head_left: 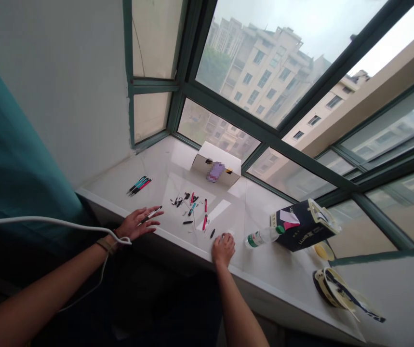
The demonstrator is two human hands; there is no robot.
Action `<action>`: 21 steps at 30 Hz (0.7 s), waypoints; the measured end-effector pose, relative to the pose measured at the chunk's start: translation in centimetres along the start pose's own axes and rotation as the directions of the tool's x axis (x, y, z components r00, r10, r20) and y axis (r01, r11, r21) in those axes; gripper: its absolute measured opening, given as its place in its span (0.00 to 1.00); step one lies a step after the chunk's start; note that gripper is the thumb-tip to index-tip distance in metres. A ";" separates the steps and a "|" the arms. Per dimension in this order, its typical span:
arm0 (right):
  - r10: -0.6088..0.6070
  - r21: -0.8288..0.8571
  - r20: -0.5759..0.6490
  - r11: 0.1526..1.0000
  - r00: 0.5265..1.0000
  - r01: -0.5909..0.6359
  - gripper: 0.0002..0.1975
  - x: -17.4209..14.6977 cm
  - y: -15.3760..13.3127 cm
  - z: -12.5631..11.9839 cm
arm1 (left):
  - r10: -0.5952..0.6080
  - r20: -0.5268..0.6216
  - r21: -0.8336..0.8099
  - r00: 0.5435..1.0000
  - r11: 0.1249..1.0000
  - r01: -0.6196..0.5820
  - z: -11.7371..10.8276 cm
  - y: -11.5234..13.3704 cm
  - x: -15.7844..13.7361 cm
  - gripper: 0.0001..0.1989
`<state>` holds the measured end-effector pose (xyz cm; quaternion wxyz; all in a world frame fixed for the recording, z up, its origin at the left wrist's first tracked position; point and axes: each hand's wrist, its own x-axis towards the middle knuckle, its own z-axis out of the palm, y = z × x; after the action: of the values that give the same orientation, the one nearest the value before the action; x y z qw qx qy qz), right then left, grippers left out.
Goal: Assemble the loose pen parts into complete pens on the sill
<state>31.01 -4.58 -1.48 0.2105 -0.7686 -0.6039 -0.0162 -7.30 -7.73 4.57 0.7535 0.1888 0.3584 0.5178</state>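
Observation:
My left hand (pixel 140 225) is at the front edge of the white ledge (pixel 228 279), with a slim dark pen (pixel 151 215) held across its fingers. The other fingers are stretched out. My right hand (pixel 223 248) rests on the ledge with its fingers curled down; what they hold, if anything, is hidden. A short black pen part (pixel 212 233) lies just left of it. Between the hands are red pen barrels (pixel 205 222), a blue pen part (pixel 192 209), a black pen part (pixel 187 222) and several small loose pieces (pixel 180 202).
Several whole pens (pixel 140 185) lie side by side at the left. A white box (pixel 216 166) stands against the window. On the right are a water bottle (pixel 262 237), a dark carton (pixel 306 224) and a round tape-like roll (pixel 331 287). A white cable (pixel 65 221) crosses my left wrist.

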 end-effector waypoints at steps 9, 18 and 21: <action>0.022 -0.006 0.053 1.000 0.998 -0.021 0.17 0.1 -0.4 -0.2 | 0.015 -0.121 0.158 0.993 0.987 0.004 0.3 -0.8 2.5 0.32; 0.080 -0.071 0.195 0.995 0.978 -0.068 0.21 0.2 -1.5 -1.5 | -0.005 -0.193 0.116 0.981 0.993 0.028 0.4 0.8 4.3 0.22; 0.045 -0.097 0.070 0.995 0.997 -0.038 0.19 0.1 -1.3 -1.1 | -0.028 -0.290 0.105 0.957 0.993 0.061 0.1 0.8 4.8 0.24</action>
<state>30.09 -4.65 -0.08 0.1519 -0.7902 -0.5936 -0.0129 -6.75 -2.96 3.50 0.6931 0.1457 0.4971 0.5013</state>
